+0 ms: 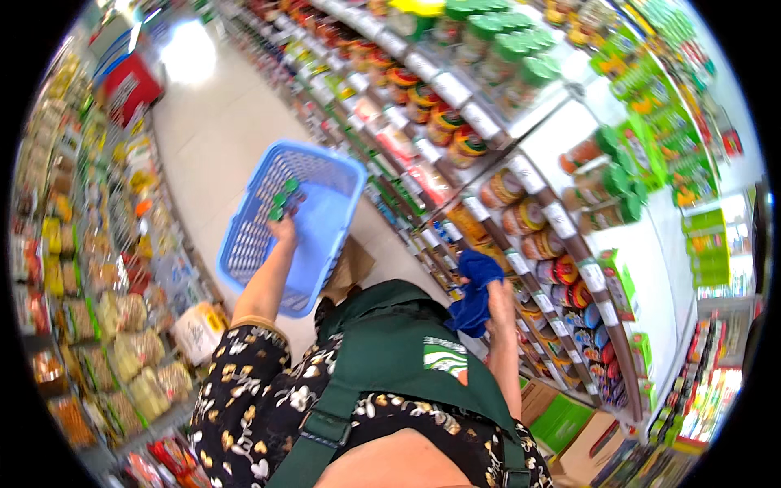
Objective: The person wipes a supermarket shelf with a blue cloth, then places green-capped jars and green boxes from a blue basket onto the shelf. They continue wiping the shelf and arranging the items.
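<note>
My left hand reaches into a blue plastic basket with slotted sides, at the fingertips of which are several small jars with green lids. Blur leaves it unclear whether the fingers grip these jars or only touch them. On the right, my right hand is closed on a crumpled dark blue cloth, beside the shelf edge. The basket appears above the tiled floor, in front of my green apron; what bears it is hidden.
Shelves with price-tag rails run along the right, holding jars with green lids and cans. Packaged dry foods line the left. An open cardboard box stands at lower right, and brown cardboard lies behind the basket.
</note>
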Tool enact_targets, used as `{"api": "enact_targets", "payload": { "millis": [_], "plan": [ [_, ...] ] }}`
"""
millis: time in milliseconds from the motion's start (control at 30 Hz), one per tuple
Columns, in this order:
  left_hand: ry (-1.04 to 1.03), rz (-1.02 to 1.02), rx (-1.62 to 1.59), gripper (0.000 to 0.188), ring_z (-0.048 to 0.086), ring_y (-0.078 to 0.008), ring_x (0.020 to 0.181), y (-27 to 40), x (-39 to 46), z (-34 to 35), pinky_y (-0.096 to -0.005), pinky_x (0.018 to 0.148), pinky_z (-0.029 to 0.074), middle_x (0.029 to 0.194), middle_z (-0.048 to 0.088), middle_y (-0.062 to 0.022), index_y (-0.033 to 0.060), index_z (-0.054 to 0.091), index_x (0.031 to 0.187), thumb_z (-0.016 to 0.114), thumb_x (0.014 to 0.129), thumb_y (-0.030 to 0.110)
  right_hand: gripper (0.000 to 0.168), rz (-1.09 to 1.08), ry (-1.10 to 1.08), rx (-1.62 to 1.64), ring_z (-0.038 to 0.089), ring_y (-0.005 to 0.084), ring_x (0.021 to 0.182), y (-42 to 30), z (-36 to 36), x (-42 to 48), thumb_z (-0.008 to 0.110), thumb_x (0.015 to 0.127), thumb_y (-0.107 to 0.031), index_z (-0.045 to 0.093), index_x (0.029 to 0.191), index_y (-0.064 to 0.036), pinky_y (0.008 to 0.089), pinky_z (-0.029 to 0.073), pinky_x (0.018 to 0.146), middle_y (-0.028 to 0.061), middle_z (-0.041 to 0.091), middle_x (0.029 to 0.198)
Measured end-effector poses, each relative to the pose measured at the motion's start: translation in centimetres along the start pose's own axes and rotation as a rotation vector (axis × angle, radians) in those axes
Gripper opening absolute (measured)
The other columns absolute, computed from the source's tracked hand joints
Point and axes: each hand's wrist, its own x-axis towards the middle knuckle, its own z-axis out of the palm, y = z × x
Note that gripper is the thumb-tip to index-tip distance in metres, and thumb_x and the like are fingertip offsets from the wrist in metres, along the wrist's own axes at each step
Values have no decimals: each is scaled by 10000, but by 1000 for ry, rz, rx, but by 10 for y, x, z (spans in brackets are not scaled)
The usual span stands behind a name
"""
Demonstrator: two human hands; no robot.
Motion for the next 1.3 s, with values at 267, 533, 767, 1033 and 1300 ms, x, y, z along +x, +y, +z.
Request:
{"api": "enact_targets", "payload": {
  "millis": [267,533,767,1033,1300],
  "plan": [
    [-374,63,-324,496,522,-193,1058,324,-128,68,-312,886,439,1179,523,-120,35,408,1325,582,861,49,303,-139,42,-4,562,97,659,-7,-19,-17,515,947,-287,665,1059,-50,249,460,578,26,641,821],
    [-1167,967,-415,564,536,-305,984,563,-267,134,-395,890,394,1047,597,-139,1,515,1255,732,751,132,310,-397,-129,-183,509,55,725,-35,-7,-35,515,950,-174,581,1199,-2,227,454,650,-12,614,846],
    [-979,1132,43,555,501,-283,959,582,-335,187,-420,850,332,975,600,-111,38,581,1104,752,707,387,311,-409,-60,-204,530,79,749,-46,-23,-63,547,908,-153,584,1162,21,243,464,680,12,621,885],
    [-861,1007,-641,423,570,-281,951,577,-334,183,-386,847,432,992,583,-135,47,490,1038,757,724,143,516,-904,259,-122,570,157,843,-51,-25,-70,559,889,-251,387,1293,21,280,473,751,105,540,1047],
    [-1380,257,-772,452,481,-184,1150,533,-329,97,-324,943,412,1255,475,-108,33,351,1316,498,952,258,632,-1426,289,-692,313,406,1327,-138,26,-53,626,807,-206,404,1373,-29,487,293,1064,250,295,1453]
  ]
}}
